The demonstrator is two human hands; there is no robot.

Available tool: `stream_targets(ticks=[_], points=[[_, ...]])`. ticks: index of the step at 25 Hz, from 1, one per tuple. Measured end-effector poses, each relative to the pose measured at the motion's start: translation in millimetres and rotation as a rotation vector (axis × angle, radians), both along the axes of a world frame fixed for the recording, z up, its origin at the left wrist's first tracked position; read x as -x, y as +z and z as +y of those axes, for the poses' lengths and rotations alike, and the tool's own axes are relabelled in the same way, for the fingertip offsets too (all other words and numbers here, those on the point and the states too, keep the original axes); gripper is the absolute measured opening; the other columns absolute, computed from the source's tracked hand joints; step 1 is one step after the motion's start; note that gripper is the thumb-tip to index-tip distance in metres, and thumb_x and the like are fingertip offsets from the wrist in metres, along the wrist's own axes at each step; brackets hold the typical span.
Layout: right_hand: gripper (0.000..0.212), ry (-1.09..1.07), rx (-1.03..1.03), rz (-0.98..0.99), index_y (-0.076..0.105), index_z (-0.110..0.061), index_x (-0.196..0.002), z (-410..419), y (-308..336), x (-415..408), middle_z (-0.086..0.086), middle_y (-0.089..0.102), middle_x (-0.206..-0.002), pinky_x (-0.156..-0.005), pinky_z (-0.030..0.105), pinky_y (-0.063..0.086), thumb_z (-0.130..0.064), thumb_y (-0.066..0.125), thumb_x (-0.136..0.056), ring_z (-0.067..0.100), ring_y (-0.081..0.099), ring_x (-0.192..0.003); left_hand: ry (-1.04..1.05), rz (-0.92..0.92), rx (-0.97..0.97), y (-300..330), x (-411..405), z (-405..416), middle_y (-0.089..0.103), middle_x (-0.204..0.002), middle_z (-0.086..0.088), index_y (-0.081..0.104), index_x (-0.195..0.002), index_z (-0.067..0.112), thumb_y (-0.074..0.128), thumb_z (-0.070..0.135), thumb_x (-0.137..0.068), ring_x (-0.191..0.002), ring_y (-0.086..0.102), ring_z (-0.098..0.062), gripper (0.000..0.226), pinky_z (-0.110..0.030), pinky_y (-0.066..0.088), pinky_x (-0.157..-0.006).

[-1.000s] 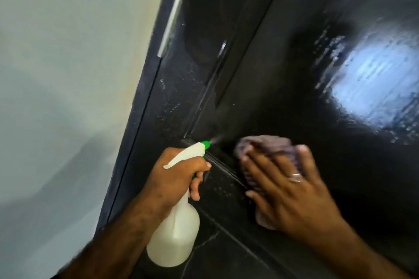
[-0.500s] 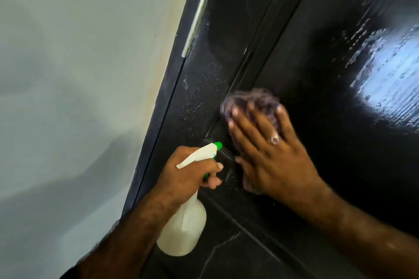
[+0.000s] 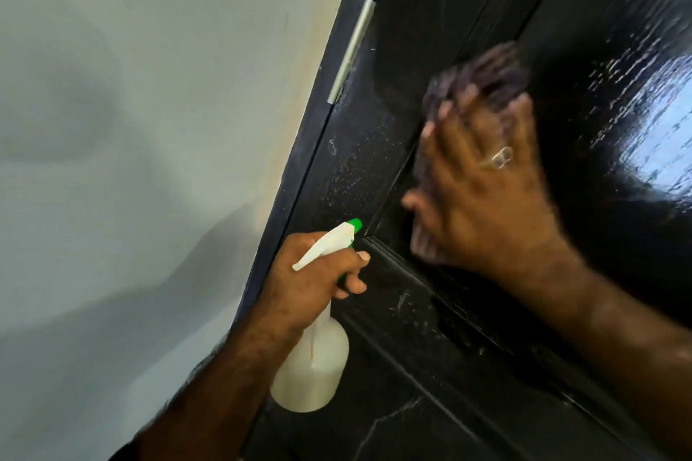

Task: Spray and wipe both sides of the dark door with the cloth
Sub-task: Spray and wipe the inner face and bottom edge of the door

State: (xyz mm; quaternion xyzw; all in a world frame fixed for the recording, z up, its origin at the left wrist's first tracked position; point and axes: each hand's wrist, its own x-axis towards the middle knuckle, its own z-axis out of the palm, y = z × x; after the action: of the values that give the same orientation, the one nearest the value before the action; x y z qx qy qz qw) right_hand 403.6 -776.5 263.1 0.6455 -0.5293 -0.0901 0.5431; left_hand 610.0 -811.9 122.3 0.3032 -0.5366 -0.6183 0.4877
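Door (image 3: 468,329), glossy black and spray-speckled, meets pale wall (image 3: 149,161) at left.

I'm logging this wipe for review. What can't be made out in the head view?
- Cloth: motion-blurred and mostly under the right hand.
- Spray bottle trigger: covered by the left hand.
- Door: cut off by the frame edges; its other side is unseen.

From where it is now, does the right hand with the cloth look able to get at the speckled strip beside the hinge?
Probably yes. The right hand presses the cloth flat on the door, and the droplet-speckled strip below the hinge lies just beside it with nothing between; the left hand with the spray bottle sits lower.
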Motion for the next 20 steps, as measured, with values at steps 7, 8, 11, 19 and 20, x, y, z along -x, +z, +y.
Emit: stream_targets(ticks=[7,8,11,19,20], points=[[0.057,0.173,-0.060,0.173,0.050,-0.015,-0.160,-2.6,8.1,9.9,0.013,0.041,-0.170,-0.129,0.071,0.007,-0.045,0.046,-0.111,0.041,0.032,-0.160,-0.039,0.014,-0.032,-10.7,-9.3,-14.4,0.074,-0.072,-0.016,0.075,-0.089,0.005,0.070,0.018,-0.097,-0.074,0.078,-0.030,0.016,-0.030,0.064,-0.069],[0.062,0.124,0.075,0.073,0.042,-0.017,-0.165,-11.4,36.9,3.1,0.012,0.030,-0.175,-0.129,0.071,0.003,-0.050,0.042,-0.112,0.039,0.023,-0.163,-0.027,0.021,-0.048,-13.3,-9.2,-16.7,0.075,-0.071,-0.013,0.075,-0.091,0.006,0.070,0.019,-0.097,-0.074,0.077,-0.028,0.015,-0.028,0.064,-0.068],[0.083,0.000,0.128,-0.101,0.020,-0.013,-0.171,-34.2,25.8,-30.2,0.019,0.003,-0.180,-0.128,0.070,-0.011,-0.061,0.041,-0.106,0.045,-0.005,-0.165,0.019,0.031,-0.082,-19.9,-13.2,-16.6,0.075,-0.070,-0.010,0.074,-0.094,0.008,0.071,0.022,-0.096,-0.071,0.077,-0.025,0.014,-0.028,0.064,-0.066],[0.084,0.048,0.191,-0.084,0.025,-0.015,-0.170,-83.5,55.8,-48.2,0.015,0.013,-0.179,-0.130,0.066,-0.011,-0.069,0.036,-0.107,0.040,0.002,-0.166,0.070,-0.006,-0.108,-24.1,-40.0,-29.9,0.075,-0.072,-0.015,0.075,-0.093,0.006,0.073,0.028,-0.095,-0.075,0.077,-0.032,0.021,-0.034,0.064,-0.070],[0.087,0.009,0.223,-0.124,0.021,-0.012,-0.171,-86.8,55.0,-57.5,0.018,0.008,-0.180,-0.130,0.068,-0.008,-0.069,0.032,-0.107,0.043,-0.004,-0.166,0.086,-0.014,-0.095,-20.1,-40.6,-32.9,0.075,-0.071,-0.016,0.075,-0.090,0.006,0.072,0.027,-0.095,-0.074,0.077,-0.031,0.021,-0.034,0.064,-0.070]])
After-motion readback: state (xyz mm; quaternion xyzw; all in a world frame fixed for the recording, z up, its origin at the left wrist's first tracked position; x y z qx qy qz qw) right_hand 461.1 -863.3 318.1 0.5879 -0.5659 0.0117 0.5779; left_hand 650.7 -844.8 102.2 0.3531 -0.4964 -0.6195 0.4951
